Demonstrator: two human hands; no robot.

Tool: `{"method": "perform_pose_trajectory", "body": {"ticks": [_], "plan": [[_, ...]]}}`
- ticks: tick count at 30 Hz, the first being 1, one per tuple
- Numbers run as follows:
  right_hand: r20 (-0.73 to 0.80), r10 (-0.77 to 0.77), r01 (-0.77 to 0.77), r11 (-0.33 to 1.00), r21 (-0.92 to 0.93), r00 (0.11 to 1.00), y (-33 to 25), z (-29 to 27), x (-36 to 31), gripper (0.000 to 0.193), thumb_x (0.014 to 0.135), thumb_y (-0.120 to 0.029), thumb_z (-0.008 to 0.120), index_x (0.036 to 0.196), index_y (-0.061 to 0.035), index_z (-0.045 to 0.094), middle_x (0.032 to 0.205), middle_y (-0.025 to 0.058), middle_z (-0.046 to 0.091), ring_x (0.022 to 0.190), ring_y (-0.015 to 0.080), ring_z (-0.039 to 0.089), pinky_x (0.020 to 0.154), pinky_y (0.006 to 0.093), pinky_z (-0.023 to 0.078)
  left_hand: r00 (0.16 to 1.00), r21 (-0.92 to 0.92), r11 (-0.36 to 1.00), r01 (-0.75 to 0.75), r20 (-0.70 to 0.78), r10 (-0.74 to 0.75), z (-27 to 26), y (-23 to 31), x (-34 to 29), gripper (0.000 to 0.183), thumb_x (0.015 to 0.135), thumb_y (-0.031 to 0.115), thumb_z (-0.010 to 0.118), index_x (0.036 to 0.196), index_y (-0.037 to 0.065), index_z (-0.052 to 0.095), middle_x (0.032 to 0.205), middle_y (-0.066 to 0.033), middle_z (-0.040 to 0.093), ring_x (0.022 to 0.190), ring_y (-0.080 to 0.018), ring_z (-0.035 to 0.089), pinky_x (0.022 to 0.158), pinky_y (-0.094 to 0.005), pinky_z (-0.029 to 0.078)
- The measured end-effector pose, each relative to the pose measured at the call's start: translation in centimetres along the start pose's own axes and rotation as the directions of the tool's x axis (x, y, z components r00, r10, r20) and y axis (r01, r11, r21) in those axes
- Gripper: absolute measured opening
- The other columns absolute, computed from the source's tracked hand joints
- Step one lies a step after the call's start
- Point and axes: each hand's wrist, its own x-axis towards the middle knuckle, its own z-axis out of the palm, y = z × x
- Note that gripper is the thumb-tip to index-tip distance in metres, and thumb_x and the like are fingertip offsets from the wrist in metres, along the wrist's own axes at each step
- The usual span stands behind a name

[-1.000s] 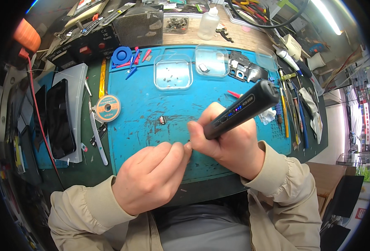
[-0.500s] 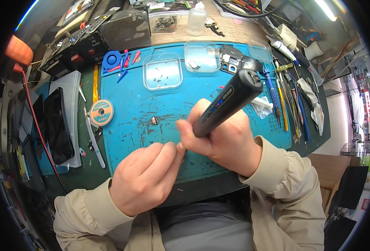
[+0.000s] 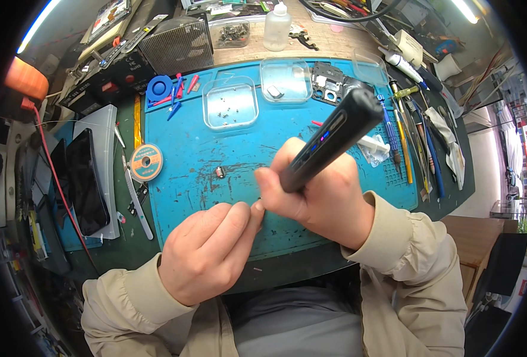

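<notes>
In my right hand (image 3: 332, 205) is a thick black pen-shaped electric tool (image 3: 335, 137) with small blue-purple lights on its side, its rear end tilted up to the right. That hand's fingers wrap round the tool's lower part, and its working tip is mostly hidden. My left hand (image 3: 207, 253) is closed in a pinch just left of the tip. Whatever lies between its fingertips is hidden. Both hands meet over the near part of the blue work mat (image 3: 180, 143). A small metallic component (image 3: 220, 172) lies on the mat beyond my left hand.
Clear plastic trays (image 3: 230, 124) with tiny parts stand farther back. A dark phone part (image 3: 329, 83) lies beside them. At left are a spool (image 3: 147, 162), tweezers (image 3: 137, 202) and a phone (image 3: 89, 181). Screwdrivers (image 3: 389, 128) line the right; a squeeze bottle (image 3: 277, 30) stands behind.
The black tool's rear end has swung slightly up and to the right with my right hand. My left hand keeps its pinch in nearly the same place. The whole view has shifted slightly.
</notes>
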Motion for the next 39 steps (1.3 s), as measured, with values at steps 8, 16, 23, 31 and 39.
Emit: {"method": "perform_pose_trajectory", "body": {"ticks": [8, 16, 23, 31, 39], "plan": [[0.001, 0.006, -0.006, 1.0, -0.013, 1.0, 0.1, -0.5, -0.1, 0.025, 0.092, -0.016, 0.081, 0.086, -0.0063, 0.059, 0.069, 0.0072, 0.061, 0.058, 0.0269, 0.064, 0.052, 0.0382, 0.05, 0.992, -0.123, 0.986, 0.114, -0.043, -0.121, 0.2, -0.1, 0.9, 0.03, 0.079, 0.001, 0.083, 0.106, -0.005, 0.074, 0.094, -0.009, 0.064, 0.076, -0.0226, 0.064, 0.062, -0.0358, 0.053], [0.014, -0.015, 0.015, 1.0, 0.002, 1.0, 0.1, -0.4, -0.3, 0.023, 0.094, -0.018, 0.08, 0.091, -0.006, 0.06, 0.073, 0.0075, 0.063, 0.061, 0.0282, 0.065, 0.054, 0.0388, 0.051, 0.99, -0.09, 0.988, 0.124, -0.061, -0.129, 0.6, -0.3, 1.6, 0.026, 0.076, 0.0, 0.085, 0.098, -0.001, 0.072, 0.088, -0.0076, 0.063, 0.072, -0.0232, 0.062, 0.06, -0.0355, 0.053], [-0.023, -0.04, 0.041, 0.998, 0.049, 0.999, 0.5, 0.0, -0.3, 0.02, 0.092, -0.014, 0.082, 0.088, -0.0049, 0.064, 0.072, 0.0074, 0.063, 0.058, 0.0261, 0.062, 0.054, 0.0369, 0.049, 0.986, -0.116, 0.985, 0.128, -0.089, -0.138, 0.9, -0.8, 1.5, 0.026, 0.075, -0.001, 0.085, 0.097, 0.0, 0.072, 0.09, -0.0086, 0.066, 0.074, -0.025, 0.064, 0.062, -0.0364, 0.054], [0.021, -0.029, 0.028, 0.999, 0.045, 0.999, 0.9, 0.1, -0.7, 0.027, 0.095, -0.027, 0.077, 0.106, -0.0071, 0.063, 0.079, 0.009, 0.067, 0.066, 0.0296, 0.068, 0.057, 0.0397, 0.054, 0.984, -0.133, 0.979, 0.153, -0.067, -0.162, 1.0, -0.7, 1.4, 0.025, 0.074, -0.003, 0.085, 0.095, 0.0, 0.071, 0.092, -0.0101, 0.066, 0.076, -0.0272, 0.064, 0.062, -0.0371, 0.053], [0.027, -0.009, 0.007, 0.996, 0.086, 1.0, 0.9, 0.2, -0.7, 0.027, 0.095, -0.028, 0.077, 0.102, -0.0071, 0.062, 0.079, 0.0094, 0.068, 0.067, 0.0302, 0.069, 0.059, 0.04, 0.055, 0.98, -0.155, 0.972, 0.177, -0.062, -0.188, 0.8, -0.6, 1.6, 0.025, 0.075, -0.004, 0.085, 0.095, 0.0, 0.071, 0.091, -0.0099, 0.066, 0.074, -0.0275, 0.063, 0.062, -0.0371, 0.051]]}}
